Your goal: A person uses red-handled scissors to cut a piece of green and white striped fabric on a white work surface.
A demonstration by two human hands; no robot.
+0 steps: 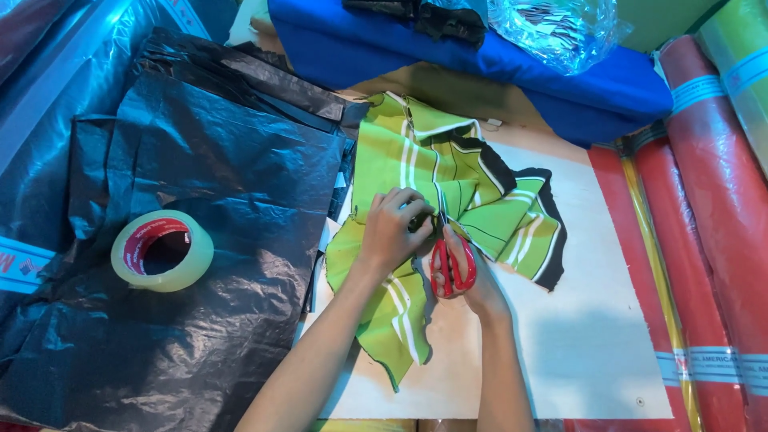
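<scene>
A: Where's your left hand [392, 228]?

B: Flat on the green cloth [448, 200], fingers curled together and pinching a fold just left of the blades. The cloth is a striped green piece with white bands and a black edge, crumpled on the pale board [592, 336] between the black plastic [224, 160] and the red rolls [704, 240].

A: And your right hand [472, 276]?

B: Closed on the red scissors [452, 264], fingers through the loops. The handles sit nearest you, the blades point away from you, up into the cloth. I can't tell whether the blades are parted; your left fingers cover the tips.

A: Which way does the cloth run from the blades?

B: Most of it fans up and to the right. A long strip trails down towards you, under your left wrist. Your left hand touches the cloth right beside the blades, so it's the nearer one.

A: Anything else close?

B: A tape roll [162, 250] on the plastic, well apart to the left. Blue cloth [560, 76] lies at the far edge.
</scene>
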